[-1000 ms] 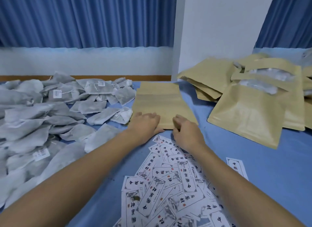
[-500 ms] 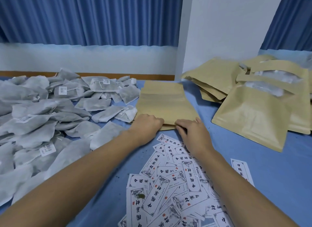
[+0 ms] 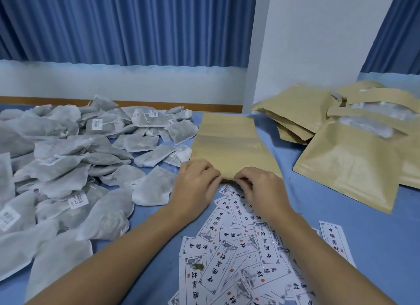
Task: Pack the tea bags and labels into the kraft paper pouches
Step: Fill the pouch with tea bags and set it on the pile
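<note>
- Broadly, the room is plain: blue curtains hang behind, above a pale wall band, and a white pillar stands at the far right.
- The worktop is covered in blue and carries the supplies in separate zones, probably so that each can be reached without sorting.
- The tea bags lie in a loose grey heap across the whole left side, some with small tags facing up.
- The filled pouches are piled at the far right, well apart from the supplies; this looks like the place for finished work.
- The stack of flat pouches lies in the middle at the far side, between the tea bags and the filled pile, with its near edge toward the person.
- The labels are scattered just in front of that stack, overlapping one another; one stray label lies to the right.
- The left hand and right hand meet at the stack's near edge, fingers curled and pinching it, likely to peel off the top pouch. I cannot tell how many layers they hold.
</note>
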A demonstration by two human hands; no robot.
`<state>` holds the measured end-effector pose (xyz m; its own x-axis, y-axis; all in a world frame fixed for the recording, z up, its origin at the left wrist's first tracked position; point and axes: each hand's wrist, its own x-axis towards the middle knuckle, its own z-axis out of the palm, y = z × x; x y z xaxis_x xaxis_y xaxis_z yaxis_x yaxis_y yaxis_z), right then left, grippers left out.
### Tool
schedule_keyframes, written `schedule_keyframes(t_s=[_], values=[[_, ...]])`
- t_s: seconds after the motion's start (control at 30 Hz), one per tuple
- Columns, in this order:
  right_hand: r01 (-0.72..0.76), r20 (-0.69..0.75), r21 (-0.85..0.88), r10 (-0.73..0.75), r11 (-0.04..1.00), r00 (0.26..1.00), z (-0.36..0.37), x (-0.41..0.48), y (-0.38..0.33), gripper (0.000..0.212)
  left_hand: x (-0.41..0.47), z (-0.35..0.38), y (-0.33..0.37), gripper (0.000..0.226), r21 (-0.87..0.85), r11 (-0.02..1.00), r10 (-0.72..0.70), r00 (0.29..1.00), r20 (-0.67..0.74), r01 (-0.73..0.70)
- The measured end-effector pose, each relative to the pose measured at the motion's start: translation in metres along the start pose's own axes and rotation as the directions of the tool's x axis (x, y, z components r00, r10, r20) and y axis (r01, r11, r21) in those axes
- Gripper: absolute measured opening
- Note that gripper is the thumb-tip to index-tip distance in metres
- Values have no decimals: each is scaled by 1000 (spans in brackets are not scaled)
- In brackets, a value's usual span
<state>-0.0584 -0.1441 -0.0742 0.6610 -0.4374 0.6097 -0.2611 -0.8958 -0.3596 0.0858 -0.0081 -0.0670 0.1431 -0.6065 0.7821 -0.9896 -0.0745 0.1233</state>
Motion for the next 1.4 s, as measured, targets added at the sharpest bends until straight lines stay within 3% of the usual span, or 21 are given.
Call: schedule_keyframes(t_s=[0.07,0.1,0.17,0.2,0.27,0.33,0.4,0.57,0.77,1.13,1.27,1.4], values=[[-99,-15,87,101,991,995,0,1,1,12,4,-5,5,20,-198,964,-213,962,-170,178],[-149,-14,156,153,976,988,0,1,1,13,4,-6,10,29,-330,896,-356,926,-130,298],[-207,12,327,214,922,977,-2,2,0,14,0,-5,24,40,-539,626,-558,806,197,564],[-220,42,419,223,881,974,-3,2,-2,14,-3,-3,29,43,-580,456,-589,718,372,675],[-228,113,564,199,794,973,-5,2,-6,13,-6,-1,33,53,-608,195,-583,590,558,769],[-228,167,637,158,736,973,-7,2,-7,10,-3,0,32,54,-641,20,-534,550,642,767],[-227,203,690,117,687,972,-8,3,-6,8,-2,-1,32,51,-658,-84,-483,547,684,749],[-235,281,753,22,614,959,-8,3,-5,20,-6,0,37,47,-696,-123,-451,585,674,707],[-315,356,814,10,487,934,-11,6,-1,38,-6,-1,38,50,-706,-125,-430,603,672,697],[-446,464,788,66,424,883,-13,5,2,46,-10,0,39,44,-729,-123,-410,634,656,674],[-452,475,759,76,469,876,-15,6,0,46,-9,-1,42,37,-723,-124,-425,622,658,680],[-410,458,712,64,570,886,-12,6,-3,53,-10,-2,41,47,-713,-114,-446,606,659,692]])
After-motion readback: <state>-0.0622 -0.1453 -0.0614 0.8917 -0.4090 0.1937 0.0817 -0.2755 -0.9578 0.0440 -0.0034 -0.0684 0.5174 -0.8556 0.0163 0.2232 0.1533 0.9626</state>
